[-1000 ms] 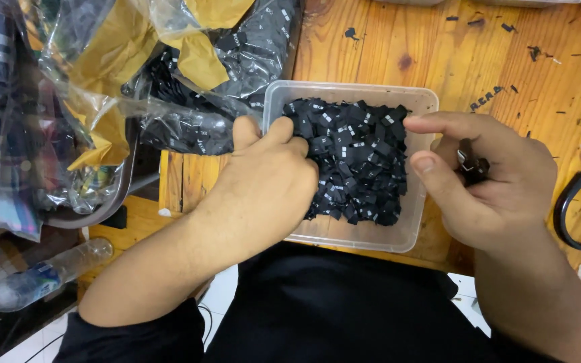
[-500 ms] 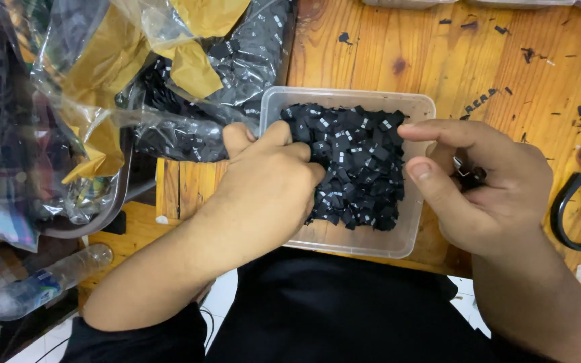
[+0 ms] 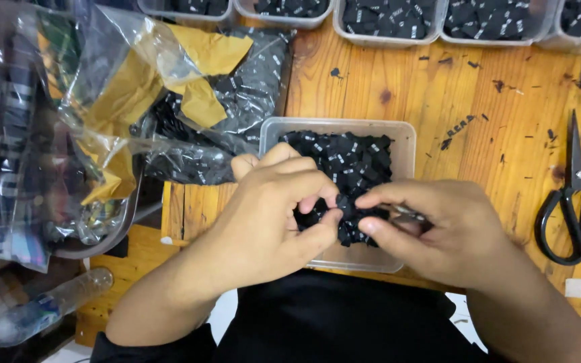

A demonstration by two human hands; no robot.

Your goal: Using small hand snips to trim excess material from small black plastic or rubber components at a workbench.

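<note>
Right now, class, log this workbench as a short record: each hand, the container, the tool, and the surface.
left hand: fingers pinch a small black piece over the tub
right hand: fingers meet the left at the same black piece
clear tub: heaped with black pieces
scissors: black, lying flat to the right, untouched
table: wood, more tubs along the far edge

Garment-label workshop: scarred wooden bench (image 3: 479, 134), trays of black labels (image 3: 388, 20), black scissors (image 3: 576, 195).

Clothing: a black top (image 3: 344, 319) — plain, dark cloth.
Sleeves: short, black — edge shows at seven o'clock.
Forearms: bare.
Hands: left hand (image 3: 270, 222), right hand (image 3: 438, 232) — no gloves, rings.
</note>
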